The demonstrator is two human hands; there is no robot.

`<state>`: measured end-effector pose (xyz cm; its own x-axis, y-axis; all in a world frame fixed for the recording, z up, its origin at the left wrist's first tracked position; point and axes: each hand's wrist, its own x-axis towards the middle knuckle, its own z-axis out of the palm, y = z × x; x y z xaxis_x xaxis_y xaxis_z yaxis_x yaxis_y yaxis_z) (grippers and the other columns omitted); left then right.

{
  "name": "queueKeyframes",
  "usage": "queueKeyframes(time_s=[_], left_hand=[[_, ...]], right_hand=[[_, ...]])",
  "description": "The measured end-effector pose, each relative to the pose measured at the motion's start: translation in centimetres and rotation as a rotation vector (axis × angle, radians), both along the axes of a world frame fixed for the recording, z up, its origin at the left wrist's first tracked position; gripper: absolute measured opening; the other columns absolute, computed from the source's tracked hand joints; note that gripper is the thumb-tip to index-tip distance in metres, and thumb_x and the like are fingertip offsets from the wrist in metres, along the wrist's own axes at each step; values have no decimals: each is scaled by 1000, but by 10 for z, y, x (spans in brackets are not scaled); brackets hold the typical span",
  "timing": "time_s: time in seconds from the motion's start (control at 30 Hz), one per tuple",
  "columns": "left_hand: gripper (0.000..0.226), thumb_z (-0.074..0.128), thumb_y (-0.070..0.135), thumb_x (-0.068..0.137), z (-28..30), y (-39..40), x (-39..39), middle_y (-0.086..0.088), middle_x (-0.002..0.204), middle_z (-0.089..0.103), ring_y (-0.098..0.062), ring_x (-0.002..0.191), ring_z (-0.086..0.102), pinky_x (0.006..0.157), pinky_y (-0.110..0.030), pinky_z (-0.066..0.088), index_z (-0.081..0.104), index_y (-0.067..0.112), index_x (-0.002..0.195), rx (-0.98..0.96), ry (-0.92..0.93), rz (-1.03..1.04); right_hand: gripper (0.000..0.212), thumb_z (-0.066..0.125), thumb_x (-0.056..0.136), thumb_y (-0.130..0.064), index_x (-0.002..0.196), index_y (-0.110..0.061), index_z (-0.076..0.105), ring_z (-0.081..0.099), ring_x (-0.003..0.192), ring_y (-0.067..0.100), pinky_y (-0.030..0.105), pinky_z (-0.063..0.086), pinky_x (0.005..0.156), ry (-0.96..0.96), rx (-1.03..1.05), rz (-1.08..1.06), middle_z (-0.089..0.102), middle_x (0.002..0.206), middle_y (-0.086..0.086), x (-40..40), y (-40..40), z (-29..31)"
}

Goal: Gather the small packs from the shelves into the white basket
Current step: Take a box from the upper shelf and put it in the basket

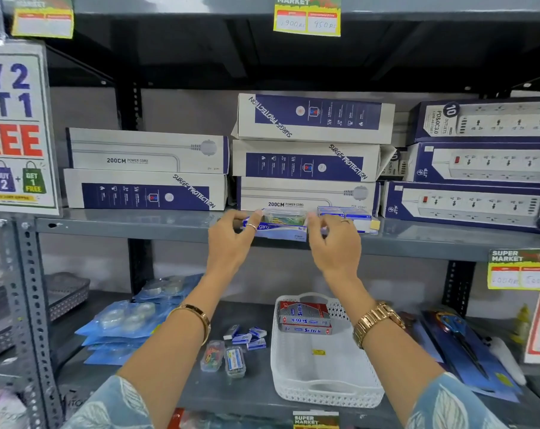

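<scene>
On the upper shelf's front edge, both hands grip a stack: a clear case of coloured clips lying on a long blue-and-white pack. My left hand holds its left end and my right hand its right end. More small blue packs lie just right of it on the shelf. The white basket stands on the lower shelf below my right arm, with red-and-grey packs stacked at its far end. Left of the basket lie small blue-and-white packs and two clear cases.
Large power-strip boxes are stacked behind the held stack along the upper shelf. Blue tape packets lie at the lower left, scissors in blue packaging at the right. A promotional sign hangs at the left upright.
</scene>
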<state>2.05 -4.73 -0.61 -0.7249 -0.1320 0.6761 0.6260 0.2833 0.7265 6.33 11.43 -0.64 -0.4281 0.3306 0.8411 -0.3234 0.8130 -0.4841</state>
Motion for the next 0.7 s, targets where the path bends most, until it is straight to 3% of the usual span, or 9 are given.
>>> queueKeyframes(time_s=[0.07,0.17,0.27,0.37,0.43,0.5,0.6,0.7], left_hand=[[26,59,38,88,-2,-4,3,8,76,60,-1,72,54,60,-7,39,65,13,88,28,-10,17],[25,57,33,91,-3,-1,8,5,73,59,-11,72,54,57,-5,38,67,10,92,80,-41,44],[31,51,33,94,4,3,13,-1,68,56,-17,61,52,62,-25,44,63,8,82,245,-159,-3],[29,54,30,93,18,1,17,-4,67,61,-14,43,57,51,-25,53,56,13,69,442,-377,-132],[17,58,20,91,25,-2,21,-6,67,62,-9,35,58,44,-21,54,58,10,78,549,-485,-225],[9,56,13,91,29,-6,26,-8,70,62,-9,39,61,43,-20,54,60,6,89,589,-540,-317],[13,54,10,91,31,-14,33,-8,76,60,-17,62,61,48,-22,56,59,8,79,595,-594,-468],[14,53,9,88,31,-27,42,-8,79,58,-13,51,64,47,-21,55,56,6,75,564,-682,-622]], right_hand=[[46,41,93,-44,51,-25,39,45,64,21,27,27,57,-30,-144,18,44,53,-8,6,-6,1],[33,48,94,-34,69,-13,51,56,63,25,32,41,58,-183,-445,69,61,72,6,6,-13,3],[25,53,94,-30,88,-6,55,60,33,16,22,48,34,-323,-909,421,65,70,12,9,-18,7],[20,62,90,-23,89,-4,58,65,41,17,21,52,36,-312,-1198,672,65,68,11,15,-20,16],[20,66,87,-23,91,-4,59,66,57,22,22,55,43,-317,-1243,732,66,73,9,18,-19,20],[23,67,86,-21,99,-4,58,65,63,21,22,56,44,-334,-1264,760,65,77,9,20,-17,23],[15,66,87,-17,93,-5,59,63,66,19,20,56,41,-376,-1293,831,64,79,10,27,-11,25],[10,65,87,-17,86,-9,60,64,59,16,19,55,41,-474,-1247,955,63,84,10,35,-1,23]])
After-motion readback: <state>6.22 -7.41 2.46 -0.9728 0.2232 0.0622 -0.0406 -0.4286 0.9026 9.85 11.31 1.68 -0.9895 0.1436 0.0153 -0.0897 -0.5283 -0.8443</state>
